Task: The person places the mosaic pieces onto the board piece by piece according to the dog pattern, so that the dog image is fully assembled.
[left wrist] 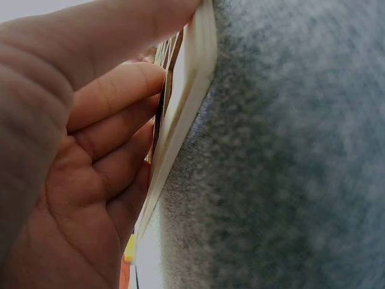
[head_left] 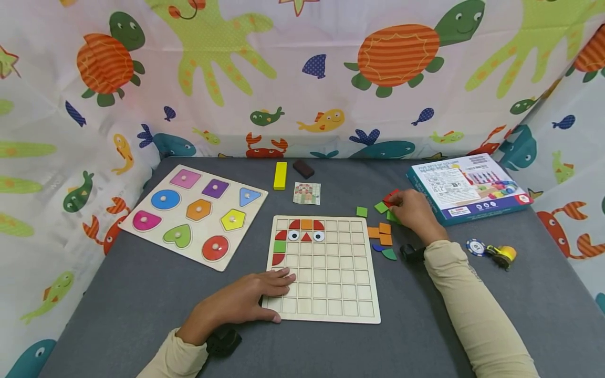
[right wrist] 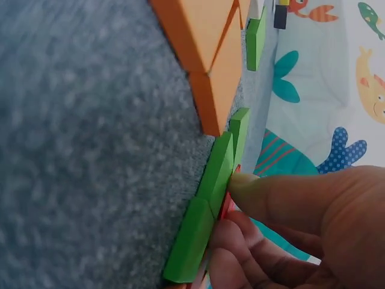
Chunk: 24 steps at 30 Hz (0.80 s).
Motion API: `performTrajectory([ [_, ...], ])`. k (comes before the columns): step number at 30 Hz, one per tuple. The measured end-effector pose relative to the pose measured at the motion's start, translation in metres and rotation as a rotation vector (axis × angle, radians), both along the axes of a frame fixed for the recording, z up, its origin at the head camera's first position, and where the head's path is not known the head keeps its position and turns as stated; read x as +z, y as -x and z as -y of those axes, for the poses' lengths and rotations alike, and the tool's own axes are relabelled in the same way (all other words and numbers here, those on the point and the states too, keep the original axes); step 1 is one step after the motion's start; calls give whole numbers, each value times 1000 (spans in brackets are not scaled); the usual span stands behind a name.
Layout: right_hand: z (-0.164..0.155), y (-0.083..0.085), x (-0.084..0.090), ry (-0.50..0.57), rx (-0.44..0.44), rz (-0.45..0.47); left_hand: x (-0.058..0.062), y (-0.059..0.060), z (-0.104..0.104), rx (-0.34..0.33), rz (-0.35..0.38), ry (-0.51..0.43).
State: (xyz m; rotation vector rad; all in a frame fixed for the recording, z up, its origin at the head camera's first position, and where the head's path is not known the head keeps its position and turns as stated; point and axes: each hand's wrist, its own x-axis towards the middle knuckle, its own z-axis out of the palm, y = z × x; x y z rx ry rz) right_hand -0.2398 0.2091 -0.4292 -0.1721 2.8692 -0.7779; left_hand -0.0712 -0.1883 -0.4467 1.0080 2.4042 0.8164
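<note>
A cloth lane parts puzzle board and grid board; rightward, a box blocks the right hand.

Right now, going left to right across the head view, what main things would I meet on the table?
Shape puzzle board → grid board → orange squares → right hand → blue-and-white chip → small yellow-and-black item.
</note>
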Motion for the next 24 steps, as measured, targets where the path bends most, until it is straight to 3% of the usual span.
performTrajectory([
  [12,5,6,1,-59,-18,79,1,1,-1,-11,-10,3],
  [24,6,5,0,35,13,63,-2,0,0,0,6,14],
])
